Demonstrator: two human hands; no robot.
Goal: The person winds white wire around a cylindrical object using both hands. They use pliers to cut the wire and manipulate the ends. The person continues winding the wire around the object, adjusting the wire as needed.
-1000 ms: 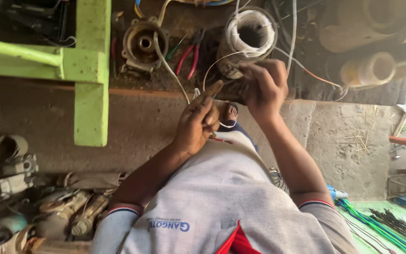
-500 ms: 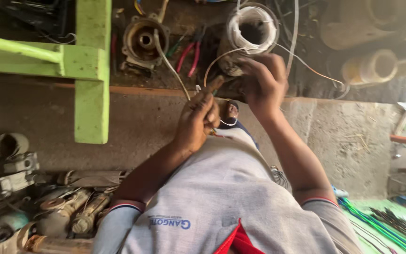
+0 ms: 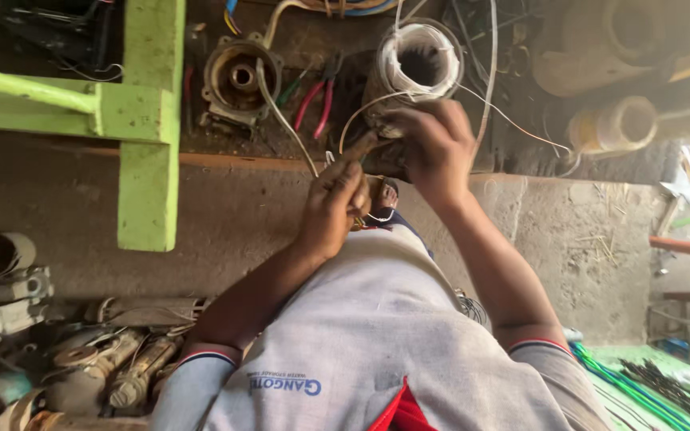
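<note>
**Two hands at a wire-wound motor coil on a workbench edge**

The left hand [image 3: 337,203] is closed around a small dark tool or wire end; what exactly it grips cannot be told. Its fingers point toward the far side, just short of the right hand [image 3: 434,148]. The right hand is curled over the near end of the cylindrical motor stator wound with pale wire [image 3: 415,68], touching it; whether it clamps the stator body or only wire strands cannot be told. The stator lies on the dark, cluttered wooden bench top [image 3: 345,152], in the far centre of the scene, with its open bore facing the camera. Thin white loose wires [image 3: 513,120] arc from the stator to the right and to the near side.

To the left of the stator stands a round rusty metal motor housing [image 3: 237,80], and between the two lie red-handled pliers [image 3: 317,104]. Further left, a bright green painted frame [image 3: 149,120] crosses the bench edge. A yellowish cylindrical spool [image 3: 612,124] rests on the far right. On the near left, grey worn motor parts [image 3: 81,359] are heaped on the floor. Green cables [image 3: 632,387] lie near right.
</note>
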